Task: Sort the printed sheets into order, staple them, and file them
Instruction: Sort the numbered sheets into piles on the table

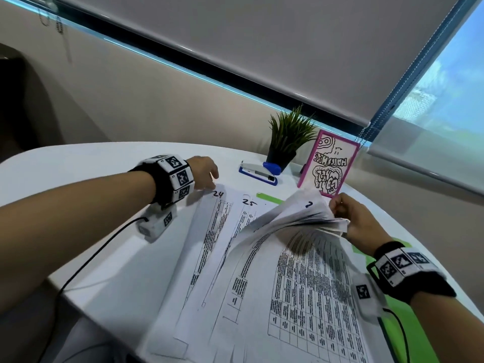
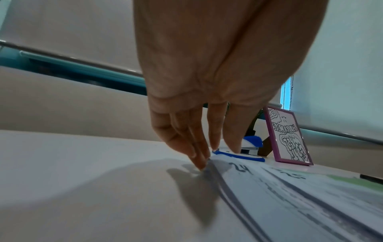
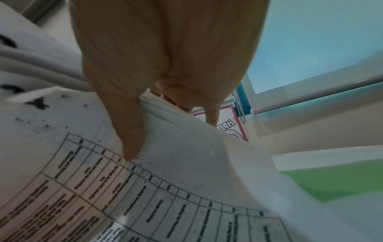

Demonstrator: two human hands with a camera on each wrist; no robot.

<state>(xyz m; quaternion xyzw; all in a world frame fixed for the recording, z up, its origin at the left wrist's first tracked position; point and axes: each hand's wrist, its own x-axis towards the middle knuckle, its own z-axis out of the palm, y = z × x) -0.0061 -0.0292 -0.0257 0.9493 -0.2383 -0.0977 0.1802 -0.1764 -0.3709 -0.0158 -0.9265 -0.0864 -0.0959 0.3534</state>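
Observation:
Printed sheets with tables lie spread over the white table point(image 1: 117, 166). My left hand point(image 1: 212, 182) reaches forward with straight fingers, and its fingertips point(image 2: 201, 165) touch the far corner of the sheet marked 24 point(image 1: 209, 231). The sheet marked 25 point(image 1: 243, 218) lies beside it. My right hand point(image 1: 339, 214) grips the far right corner of a thick fanned stack of sheets point(image 1: 293, 216) and holds it bent up off the page below; the stack's top sheet reads 2. In the right wrist view the thumb point(image 3: 128, 134) presses on the stack point(image 3: 196, 147). A blue stapler point(image 1: 259, 172) sits behind the sheets.
A green folder point(image 1: 403, 326) lies under the sheets at the right. A small potted plant point(image 1: 288, 137) and a pink-framed card point(image 1: 331, 163) stand at the table's far edge by the window blind. Cables run from both wristbands.

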